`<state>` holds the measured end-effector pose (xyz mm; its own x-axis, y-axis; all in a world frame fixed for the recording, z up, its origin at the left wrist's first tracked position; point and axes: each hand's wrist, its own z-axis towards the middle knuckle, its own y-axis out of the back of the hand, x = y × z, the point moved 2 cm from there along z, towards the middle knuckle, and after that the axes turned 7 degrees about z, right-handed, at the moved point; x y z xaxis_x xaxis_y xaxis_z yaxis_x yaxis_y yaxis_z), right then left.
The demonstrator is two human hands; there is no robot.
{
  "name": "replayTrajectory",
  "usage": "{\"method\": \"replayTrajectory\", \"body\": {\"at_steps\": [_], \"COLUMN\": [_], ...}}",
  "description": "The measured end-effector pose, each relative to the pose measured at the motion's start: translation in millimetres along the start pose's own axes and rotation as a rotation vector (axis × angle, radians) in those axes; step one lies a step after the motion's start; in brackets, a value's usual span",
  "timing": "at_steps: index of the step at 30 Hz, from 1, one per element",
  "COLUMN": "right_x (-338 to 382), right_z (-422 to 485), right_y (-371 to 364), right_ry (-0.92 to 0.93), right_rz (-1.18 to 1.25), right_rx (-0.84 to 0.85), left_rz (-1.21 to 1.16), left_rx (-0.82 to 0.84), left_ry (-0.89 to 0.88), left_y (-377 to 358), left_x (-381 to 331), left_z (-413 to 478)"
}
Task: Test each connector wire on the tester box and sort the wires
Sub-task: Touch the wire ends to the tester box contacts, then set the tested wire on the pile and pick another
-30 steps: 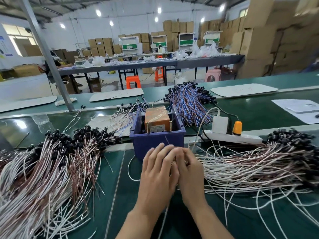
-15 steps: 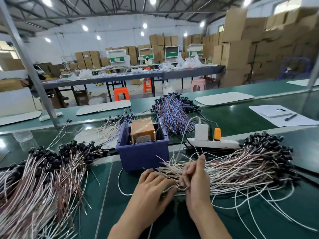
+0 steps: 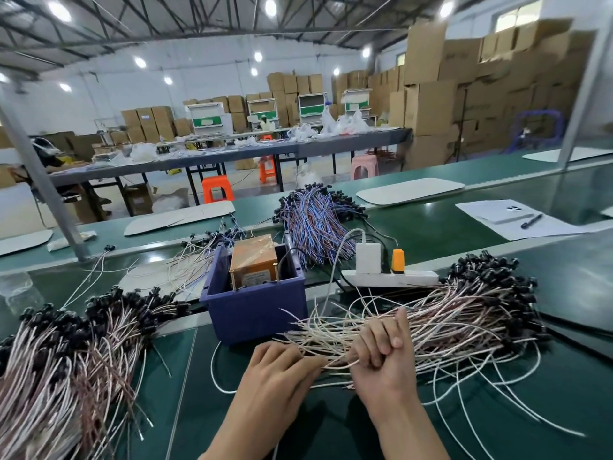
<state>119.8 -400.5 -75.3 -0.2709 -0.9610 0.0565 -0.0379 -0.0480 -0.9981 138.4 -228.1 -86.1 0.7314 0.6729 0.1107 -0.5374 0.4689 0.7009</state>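
Inside blue bin (image 3: 258,312), tester box (image 3: 253,264)

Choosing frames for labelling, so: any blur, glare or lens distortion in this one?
Head view: left hand and right hand, holding wires, look sharp; the lower-left pile smears toward the corner; the belt shows pale sheen far right; the wide lens tilts the post and bows straight edges.

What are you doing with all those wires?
A person is picking through the pile of wires on the right side of the green table. The right hand grips a bunch of loose ends, and the left hand pinches at them. The tester box sits in the blue bin just behind the hands. A second pile lies on the left.
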Motion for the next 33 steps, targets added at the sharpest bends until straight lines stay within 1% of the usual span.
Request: {"method": "replayTrajectory", "body": {"at_steps": [2, 4, 6, 7, 9, 11, 14, 15, 16, 19, 21, 23, 24, 26, 28, 29, 30, 33], "right_x": [4, 8, 13, 13, 10, 3, -8, -10, -12, -13, -9, -4, -1, 5, 8, 9, 9, 9], "right_z": [1, 3, 3, 1, -4, -11, -18, -20, -21, -25, -27, -29, -29, -30, -30, -31, -32, -32], "right_y": [0, 0, -1, -2, -4, -3, -1, 0, 1, 3, 4, 4, 5, 6, 7, 7, 6, 4], "right_ry": [0.021, 0.066, 0.128, 0.175, 0.33, 0.579, 0.887, 0.975, 1.027, 1.02, 1.046, 1.079, 1.085, 1.087, 1.081, 1.077, 1.073, 1.044], "right_rz": [0.003, -0.051, -0.189, -0.302, -0.618, -0.895, -1.245, -1.342, -1.407, -1.465, -1.472, -1.464, -1.468, -1.483, -1.481, -1.481, -1.487, -1.526], "right_rx": [-0.003, -0.023, -0.041, -0.051, -0.08, -0.116, -0.104, -0.086, -0.062, -0.018, -0.044, -0.066, -0.08, -0.105, -0.107, -0.104, -0.095, -0.045], "left_rz": [0.018, 0.021, 0.021, 0.016, -0.007, -0.057, -0.188, -0.243, -0.301, -0.462, -0.538, -0.59, -0.617, -0.624, -0.552, -0.522, -0.505, -0.55], "left_rx": [-0.007, -0.002, 0.0, -0.011, -0.065, -0.119, -0.204, -0.227, -0.236, -0.238, -0.23, -0.182, -0.125, 0.069, 0.282, 0.341, 0.351, 0.262], "left_ry": [0.017, 0.028, 0.064, 0.099, 0.191, 0.316, 0.552, 0.611, 0.642, 0.612, 0.592, 0.602, 0.598, 0.525, 0.418, 0.392, 0.385, 0.389], "left_y": [1, 2, 5, 8, 15, 22, 31, 33, 34, 34, 27, 11, 0, -21, -38, -44, -45, -29], "left_x": [1, 1, 0, -1, 1, 7, 14, 13, 9, -13, -29, -44, -52, -69, -82, -85, -84, -67], "left_z": [1, 1, 2, 2, 2, 2, 8, 14, 23, 60, 89, 120, 137, 166, 182, 185, 184, 160]}}
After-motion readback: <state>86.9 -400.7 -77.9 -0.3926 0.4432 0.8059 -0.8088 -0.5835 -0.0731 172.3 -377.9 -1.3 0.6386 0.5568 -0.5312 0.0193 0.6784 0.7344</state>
